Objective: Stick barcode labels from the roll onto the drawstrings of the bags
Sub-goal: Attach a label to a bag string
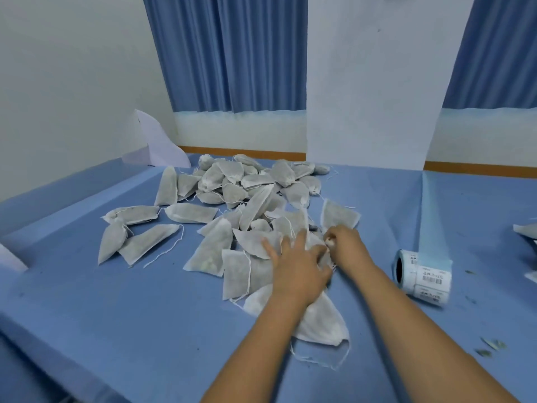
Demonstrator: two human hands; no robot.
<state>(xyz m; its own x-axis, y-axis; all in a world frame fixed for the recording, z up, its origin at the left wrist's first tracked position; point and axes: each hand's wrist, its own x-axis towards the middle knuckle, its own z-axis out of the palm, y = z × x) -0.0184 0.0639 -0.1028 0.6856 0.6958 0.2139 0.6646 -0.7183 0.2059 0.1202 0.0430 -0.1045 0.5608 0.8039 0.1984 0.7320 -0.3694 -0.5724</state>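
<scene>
Blue tabletop [139, 315] holds heaped bags [247, 187]; your left hand [296, 264] presses them, fingers [270, 249] spread; your right hand [347, 245] pinches one's bunched end; roll [425, 276] lies well right.

Small whitish drawstring bags [255, 199] are lying heaped across the middle of the blue table [145, 315], spreading from far to near. The left hand [293, 269] is resting on the near bags, fingers spread and straight. Just right of it, the right hand [347, 245] is pinching a small white bit [329, 242] in curled fingers; what it is cannot be told. The label roll [421, 276] is lying on its side at the right, its blue liner strip [433, 216] trailing away toward the far wall
</scene>
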